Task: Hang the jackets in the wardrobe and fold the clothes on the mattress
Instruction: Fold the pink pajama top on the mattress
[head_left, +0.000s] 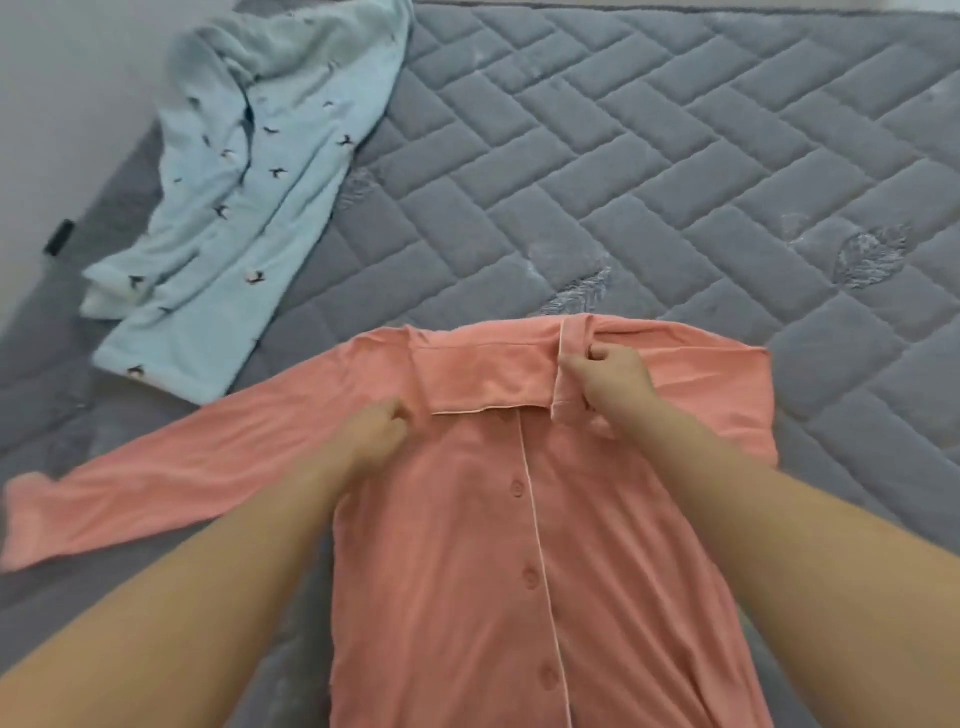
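Looking down from a head camera, a coral pink button-up pajama shirt lies front-up on a grey quilted mattress. The right hand pinches the piped collar at its right end. The left hand, fingers curled, grips the fabric beside the collar's left end. One sleeve stretches out flat to the left. A pale blue printed pajama top lies crumpled further up, unfolded. The folding step appears to be just starting; next, the sleeves likely need bringing inward.
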